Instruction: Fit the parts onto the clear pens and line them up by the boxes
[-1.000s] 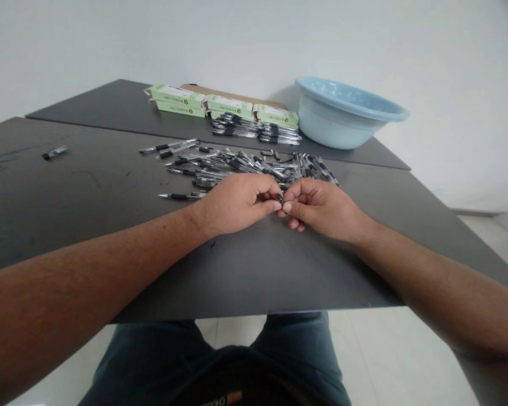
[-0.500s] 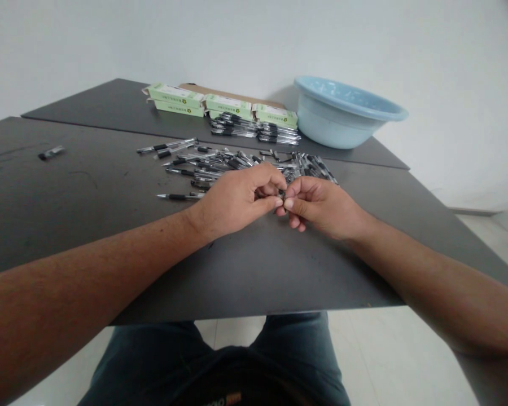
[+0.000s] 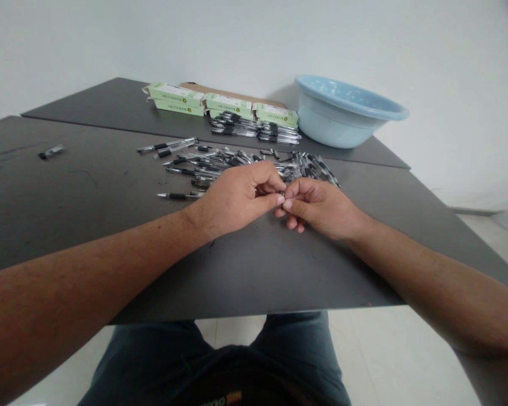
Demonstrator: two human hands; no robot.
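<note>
My left hand (image 3: 248, 194) and my right hand (image 3: 315, 204) meet fingertip to fingertip above the dark table (image 3: 254, 276). Both are closed in a pinch, thumb against forefinger. Whatever small dark thing lies between them is almost wholly covered by the fingers, so I cannot name it. Just beyond the hands spreads a loose heap of clear pens with black grips (image 3: 220, 160). One pen (image 3: 178, 196) lies on the table by my left wrist, its tip to the left and its other end hidden behind the hand.
Green and white boxes (image 3: 175, 106) stand along the back, with neater piles of pens (image 3: 279, 133) before them. A light blue basin (image 3: 338, 121) sits at the back right. Far left lies a small clear and black piece (image 3: 51, 152). A seam crosses the table.
The fingertips have come slightly closer together, and the dark bit between them shows less than before. The pens, boxes and basin have stayed in place.
</note>
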